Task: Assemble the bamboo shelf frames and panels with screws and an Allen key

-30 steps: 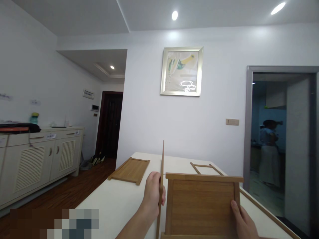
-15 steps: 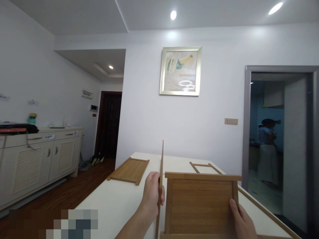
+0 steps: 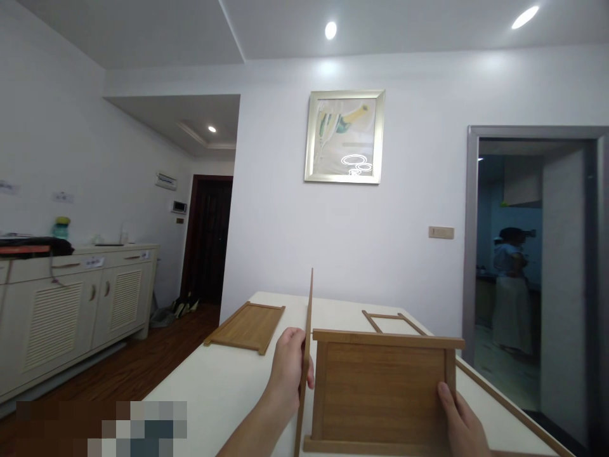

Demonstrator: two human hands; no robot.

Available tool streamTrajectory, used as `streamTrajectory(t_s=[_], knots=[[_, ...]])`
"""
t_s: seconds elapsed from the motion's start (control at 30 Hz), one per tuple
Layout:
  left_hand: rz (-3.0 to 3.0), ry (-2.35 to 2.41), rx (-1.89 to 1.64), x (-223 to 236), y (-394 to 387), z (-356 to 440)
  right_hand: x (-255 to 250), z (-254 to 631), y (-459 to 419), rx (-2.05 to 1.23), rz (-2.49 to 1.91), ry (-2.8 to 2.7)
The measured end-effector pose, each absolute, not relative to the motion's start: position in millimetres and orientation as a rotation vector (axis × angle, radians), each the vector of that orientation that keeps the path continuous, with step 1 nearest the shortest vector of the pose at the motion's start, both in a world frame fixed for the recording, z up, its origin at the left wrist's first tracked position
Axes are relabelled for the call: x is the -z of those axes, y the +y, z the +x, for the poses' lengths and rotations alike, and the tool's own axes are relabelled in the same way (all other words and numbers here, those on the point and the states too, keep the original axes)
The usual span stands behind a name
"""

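My left hand (image 3: 288, 365) is closed around a thin brown wooden board (image 3: 307, 355), seen nearly edge-on and standing upright over the table. My right hand (image 3: 461, 416) grips the right side of a framed wooden panel (image 3: 383, 393), thumb on its face and fingers hidden behind. This panel faces me, with longer rails along its top and bottom. The thin board stands just left of the panel; whether the two touch I cannot tell. Another wooden panel (image 3: 247, 325) lies flat on the white table (image 3: 200, 400), to the left.
An open wooden frame (image 3: 394, 317) lies at the table's far right. A long wooden strip (image 3: 509, 400) runs along the right edge. A white cabinet (image 3: 76, 317) stands at left. Beyond the doorway at right stands a person (image 3: 511, 285).
The framed panel in my right hand has shifted slightly, and more of its bottom rail shows. My left hand and the thin board have barely moved.
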State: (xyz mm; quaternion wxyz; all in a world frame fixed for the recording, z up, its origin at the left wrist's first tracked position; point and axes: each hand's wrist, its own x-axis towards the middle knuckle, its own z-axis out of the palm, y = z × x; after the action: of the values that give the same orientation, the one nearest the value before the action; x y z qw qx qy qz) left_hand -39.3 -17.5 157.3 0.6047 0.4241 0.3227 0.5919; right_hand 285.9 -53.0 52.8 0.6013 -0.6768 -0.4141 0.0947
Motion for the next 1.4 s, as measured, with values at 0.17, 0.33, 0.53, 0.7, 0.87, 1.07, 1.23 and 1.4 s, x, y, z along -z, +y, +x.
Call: streamTrajectory(t_s=[0.17, 0.33, 0.53, 0.7, 0.87, 1.07, 1.23, 1.4], knots=[[1.027, 0.719, -1.353, -161.1, -7.7, -52.2, -50.0, 287.0, -52.3, -0.183, -1.544, -0.963], [1.081, 0.757, -1.315, -163.7, -9.5, -54.8, -49.0, 285.9, -54.1, -0.151, -1.536, -0.980], [1.054, 0.740, -1.305, -163.3, -9.9, -54.5, -48.8, 286.3, -54.6, -0.173, -1.518, -0.964], [1.043, 0.748, -1.299, -160.8, -7.3, -54.2, -47.3, 286.1, -55.5, -0.180, -1.526, -0.967], [1.096, 0.781, -1.315, -159.4, -5.3, -53.9, -43.4, 288.5, -53.4, -0.165, -1.513, -0.972], [1.142, 0.861, -1.361, -161.3, -6.2, -53.2, -43.3, 288.5, -53.7, -0.152, -1.517, -0.981], [1.110, 0.838, -1.293, -165.1, -6.4, -56.4, -41.6, 288.4, -54.0, -0.146, -1.512, -0.986], [1.119, 0.795, -1.180, -165.7, -5.4, -62.6, -39.8, 289.6, -53.3, -0.173, -1.509, -0.998]])
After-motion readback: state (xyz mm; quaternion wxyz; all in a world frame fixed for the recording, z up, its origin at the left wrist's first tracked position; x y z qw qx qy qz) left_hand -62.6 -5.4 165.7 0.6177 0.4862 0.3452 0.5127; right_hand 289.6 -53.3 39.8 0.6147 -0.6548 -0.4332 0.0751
